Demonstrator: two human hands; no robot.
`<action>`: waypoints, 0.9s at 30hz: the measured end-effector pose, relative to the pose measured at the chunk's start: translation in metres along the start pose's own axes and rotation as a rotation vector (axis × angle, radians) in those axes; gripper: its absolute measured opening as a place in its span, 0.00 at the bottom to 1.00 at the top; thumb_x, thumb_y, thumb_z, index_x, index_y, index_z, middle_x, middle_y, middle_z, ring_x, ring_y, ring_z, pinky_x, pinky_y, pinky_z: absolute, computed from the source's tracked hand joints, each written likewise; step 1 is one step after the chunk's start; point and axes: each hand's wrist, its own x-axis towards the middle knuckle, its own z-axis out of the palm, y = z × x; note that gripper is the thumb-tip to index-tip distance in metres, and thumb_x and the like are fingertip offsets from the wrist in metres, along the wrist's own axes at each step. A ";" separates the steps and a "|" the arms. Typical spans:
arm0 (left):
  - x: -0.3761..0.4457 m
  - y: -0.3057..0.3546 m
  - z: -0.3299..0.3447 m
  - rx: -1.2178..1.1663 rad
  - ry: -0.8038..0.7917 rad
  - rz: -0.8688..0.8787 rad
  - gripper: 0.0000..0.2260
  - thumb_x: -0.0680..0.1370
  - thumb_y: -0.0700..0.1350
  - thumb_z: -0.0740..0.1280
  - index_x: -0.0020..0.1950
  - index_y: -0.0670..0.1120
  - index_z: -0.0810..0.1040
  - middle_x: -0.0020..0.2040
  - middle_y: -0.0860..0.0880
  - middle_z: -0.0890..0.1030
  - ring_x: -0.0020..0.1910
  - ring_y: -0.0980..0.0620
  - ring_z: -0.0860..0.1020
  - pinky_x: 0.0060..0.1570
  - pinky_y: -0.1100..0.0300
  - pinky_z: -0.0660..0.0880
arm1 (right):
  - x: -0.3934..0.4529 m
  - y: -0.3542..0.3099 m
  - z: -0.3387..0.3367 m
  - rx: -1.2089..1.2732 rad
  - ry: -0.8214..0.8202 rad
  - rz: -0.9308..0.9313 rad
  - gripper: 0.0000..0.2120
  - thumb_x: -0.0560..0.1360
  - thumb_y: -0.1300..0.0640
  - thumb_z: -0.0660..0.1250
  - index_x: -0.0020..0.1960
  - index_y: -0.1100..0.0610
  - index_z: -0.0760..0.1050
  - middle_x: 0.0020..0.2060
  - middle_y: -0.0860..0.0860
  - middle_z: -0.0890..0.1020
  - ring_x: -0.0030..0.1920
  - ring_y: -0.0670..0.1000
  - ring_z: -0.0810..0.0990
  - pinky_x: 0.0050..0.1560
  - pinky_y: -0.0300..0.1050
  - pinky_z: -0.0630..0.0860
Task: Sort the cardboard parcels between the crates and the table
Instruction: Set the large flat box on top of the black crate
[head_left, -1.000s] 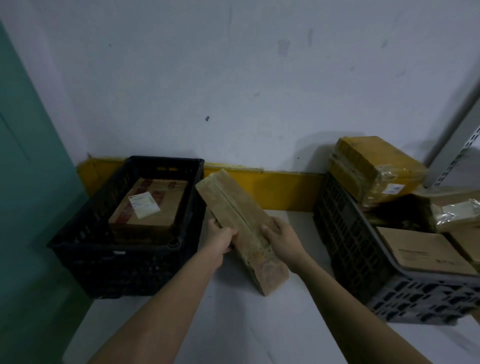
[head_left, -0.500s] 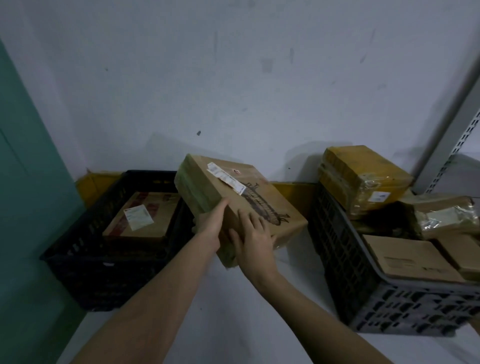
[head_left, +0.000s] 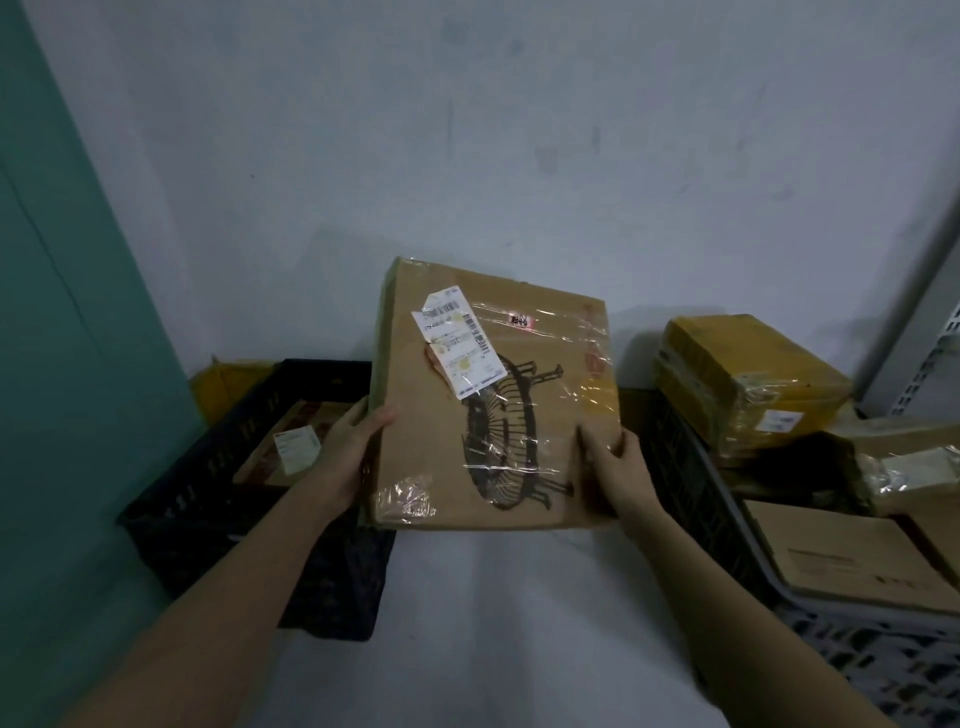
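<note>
- Now my left hand (head_left: 353, 441) and right hand (head_left: 610, 457) each clasp a side edge of the flat brown cardboard parcel (head_left: 493, 400), raised above the white desk (head_left: 519, 623).
- Label faces me, probably for reading before choosing the black plastic crate (head_left: 218, 467).

Two bare hands are holding a flat cardboard parcel (head_left: 493, 400) upright, its broad face tilted toward the camera, above a white worktop (head_left: 493, 623). The left hand (head_left: 348, 447) is gripping the parcel's left edge; the right hand (head_left: 615, 467) is gripping its lower right corner, thumb lying on the front. A white shipping label (head_left: 460, 345) is sitting crooked near the parcel's top left, above a black line drawing, under shiny clear tape. A black crate (head_left: 208, 499) is standing to the left, holding a flat box (head_left: 291, 447) with a label. A grey crate (head_left: 857, 644) is standing to the right, carrying more parcels, a yellow-wrapped one (head_left: 743, 374) topmost. A pale wall is rising behind.
</note>
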 end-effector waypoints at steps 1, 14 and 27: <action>-0.001 0.001 0.000 0.002 -0.019 0.017 0.40 0.58 0.59 0.80 0.68 0.48 0.75 0.58 0.42 0.83 0.55 0.43 0.83 0.49 0.49 0.79 | 0.002 0.005 -0.004 0.046 -0.031 0.016 0.36 0.75 0.33 0.64 0.75 0.50 0.61 0.69 0.53 0.73 0.62 0.56 0.76 0.60 0.55 0.73; -0.013 -0.001 0.029 0.224 0.019 0.074 0.44 0.65 0.61 0.78 0.76 0.68 0.57 0.57 0.61 0.78 0.51 0.55 0.84 0.48 0.54 0.80 | -0.013 0.028 -0.007 0.150 0.136 -0.126 0.18 0.82 0.46 0.62 0.67 0.54 0.73 0.54 0.49 0.78 0.52 0.50 0.75 0.54 0.48 0.68; -0.015 0.032 0.016 0.058 0.195 0.159 0.30 0.70 0.46 0.78 0.69 0.55 0.71 0.60 0.43 0.80 0.53 0.41 0.83 0.51 0.43 0.81 | -0.016 0.010 -0.016 0.290 -0.209 -0.051 0.21 0.76 0.36 0.64 0.66 0.40 0.65 0.53 0.42 0.80 0.50 0.49 0.83 0.40 0.42 0.77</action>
